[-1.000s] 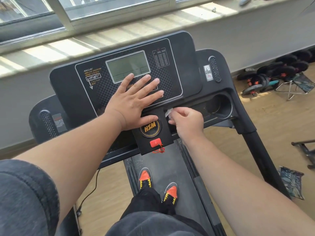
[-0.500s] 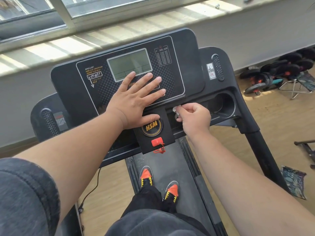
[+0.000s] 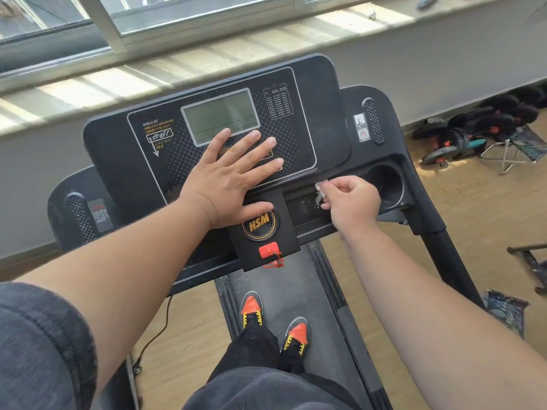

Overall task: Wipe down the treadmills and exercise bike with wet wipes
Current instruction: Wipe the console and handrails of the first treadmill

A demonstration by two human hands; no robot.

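Sunlit treadmill console point(image 3: 319, 93): left hand point(image 3: 228, 184) flat; right hand point(image 3: 352, 199) fingers pinch crumpled wipe point(image 3: 320, 193).

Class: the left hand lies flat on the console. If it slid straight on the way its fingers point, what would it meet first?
Probably the grey display: the left hand's index fingertip already reaches its lower edge on the treadmill console.

The black treadmill point(image 3: 325, 119) faces the window, console tilted up; a small crumpled white wet wipe point(image 3: 319, 192) sits against its tray ledge.
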